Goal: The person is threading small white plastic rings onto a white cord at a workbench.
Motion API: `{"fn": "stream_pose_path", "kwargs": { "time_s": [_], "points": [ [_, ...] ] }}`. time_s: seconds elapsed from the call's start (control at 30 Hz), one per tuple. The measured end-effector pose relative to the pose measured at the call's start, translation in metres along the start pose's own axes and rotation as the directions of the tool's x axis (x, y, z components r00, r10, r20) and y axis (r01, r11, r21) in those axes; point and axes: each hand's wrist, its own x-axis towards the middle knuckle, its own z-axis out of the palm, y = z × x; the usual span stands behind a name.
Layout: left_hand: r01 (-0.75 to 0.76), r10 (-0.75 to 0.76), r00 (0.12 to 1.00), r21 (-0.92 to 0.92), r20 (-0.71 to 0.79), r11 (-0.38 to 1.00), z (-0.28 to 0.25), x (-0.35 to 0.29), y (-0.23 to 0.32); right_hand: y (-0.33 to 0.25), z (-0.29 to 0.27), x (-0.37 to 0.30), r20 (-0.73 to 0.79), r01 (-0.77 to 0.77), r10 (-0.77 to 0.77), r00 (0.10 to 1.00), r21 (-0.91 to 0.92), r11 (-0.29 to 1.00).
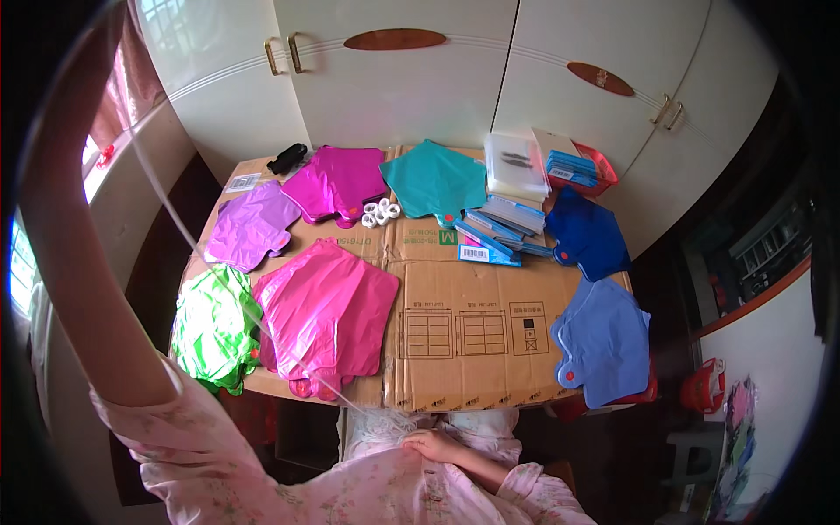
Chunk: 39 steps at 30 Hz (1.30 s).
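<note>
My left arm [96, 289] is raised along the left side, and its hand lies beyond the top of the picture. A thin white string [229, 282] runs slanting from up beside that arm down to my lap. There a loose bundle of white string [385, 430] rests on my floral clothing. My right hand [433, 444] lies in my lap at the bundle's right edge, its fingers curled together on the string. Nearest on the cardboard are stacks of flat, shiny star-shaped foil balloons, one pink [328, 306] and one bright green [213, 325].
The flattened cardboard [472, 385] also carries lilac [251, 223], magenta [335, 184], teal [437, 181], navy [588, 232] and light blue [604, 343] foil stacks. Several white rolls [380, 212], blue boxes [503, 227], clear bags [514, 166] and a red basket [599, 171] stand toward the cabinet [402, 87].
</note>
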Motion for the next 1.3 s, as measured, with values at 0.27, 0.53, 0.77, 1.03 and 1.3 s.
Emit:
{"fn": "stream_pose_path", "kwargs": {
  "time_s": [0.27,0.53,0.77,1.03,1.3],
  "points": [
    [0.146,-0.132,0.982,-0.102,0.135,0.984,0.009,0.011,0.010,-0.121,-0.074,-0.001,-0.037,0.270,-0.279,0.960,-0.151,0.951],
    [0.358,-0.349,0.933,-0.260,0.084,0.897,0.067,-0.119,-0.081,-0.276,-0.191,0.080,-0.585,0.552,-0.599,0.546,-0.286,0.783],
    [0.592,-0.584,0.805,0.068,-0.102,0.803,0.062,-0.182,-0.143,-0.241,-0.159,0.078,-0.504,0.277,-0.327,0.800,-0.174,0.945],
    [0.706,-0.757,0.648,0.301,0.090,0.641,0.049,-0.246,-0.165,-0.243,-0.187,0.060,-0.519,0.239,-0.416,0.747,-0.374,0.896],
    [0.673,-0.674,0.735,0.210,-0.079,0.709,0.046,-0.269,-0.182,-0.229,-0.156,0.042,-0.415,0.280,-0.467,0.781,-0.437,0.855]
  ]
}}
